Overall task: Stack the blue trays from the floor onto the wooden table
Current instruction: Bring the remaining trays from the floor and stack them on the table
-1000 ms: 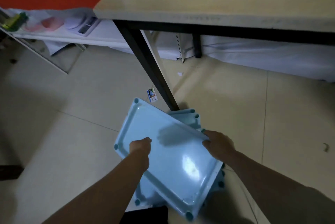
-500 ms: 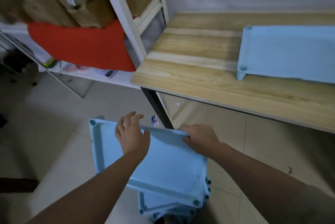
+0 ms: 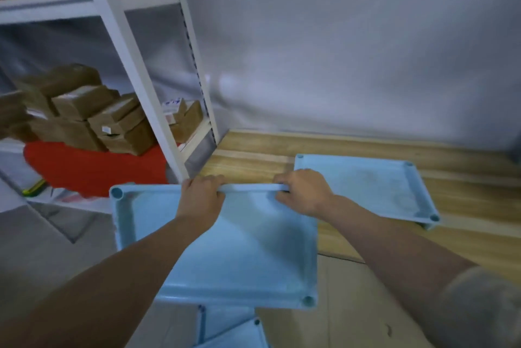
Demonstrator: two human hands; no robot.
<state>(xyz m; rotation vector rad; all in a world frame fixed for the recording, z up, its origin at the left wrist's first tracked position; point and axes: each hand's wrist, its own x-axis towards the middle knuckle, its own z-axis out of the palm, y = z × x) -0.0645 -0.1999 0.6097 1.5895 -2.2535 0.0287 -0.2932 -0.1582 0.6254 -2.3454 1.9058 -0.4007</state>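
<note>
I hold a light blue tray (image 3: 239, 257) in the air at table height, its far rim level with the near-left edge of the wooden table (image 3: 253, 161). My left hand (image 3: 201, 198) and my right hand (image 3: 303, 192) both grip that far rim, fingers curled over it. A second blue tray (image 3: 369, 187) lies flat on the table, just right of my right hand. Below the held tray, more blue trays (image 3: 225, 328) rest on the floor, mostly hidden by it.
A white metal shelf rack (image 3: 135, 74) stands left of the table, with brown cardboard boxes (image 3: 81, 119) and a red cloth (image 3: 93, 167) on it. A grey sheet (image 3: 338, 46) covers the wall behind the table. Pale floor tiles (image 3: 352, 305) lie below.
Both hands have lifted the tray from near the floor stack up to table height. The view has risen, bringing the tabletop, its tray and the wall into sight.
</note>
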